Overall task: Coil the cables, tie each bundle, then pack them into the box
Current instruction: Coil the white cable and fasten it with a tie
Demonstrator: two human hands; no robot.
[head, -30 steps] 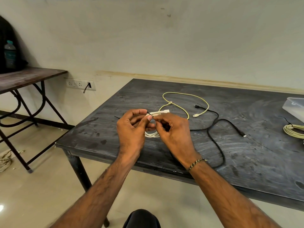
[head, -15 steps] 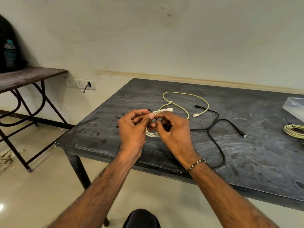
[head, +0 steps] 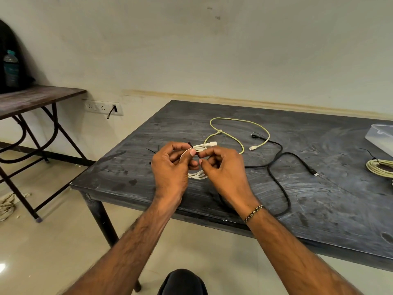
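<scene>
I hold a coiled white cable [head: 198, 175] between both hands over the near left part of the dark table [head: 319, 209]. My left hand [head: 170, 167] grips the coil, thumb pressed on its top. My right hand [head: 223, 169] pinches a thin black tie [head: 190, 144] wrapped round the bundle; the tie's end sticks up above my left thumb. A loose yellow-green cable [head: 238, 126] and a loose black cable [head: 280, 182] lie on the table behind my hands. A clear plastic box [head: 380, 137] sits at the right edge, partly cut off.
A coiled pale cable bundle [head: 380, 168] lies at the right edge near the box. Spare black ties [head: 152, 150] lie on the table left of my hands. A brown side table [head: 32, 99] with a bottle stands at the left. A wall socket [head: 104, 107] is behind.
Both hands dropped slightly and shifted together; the white coil turned in my fingers, its connector now pointing right above my right hand. The loose cables have not moved.
</scene>
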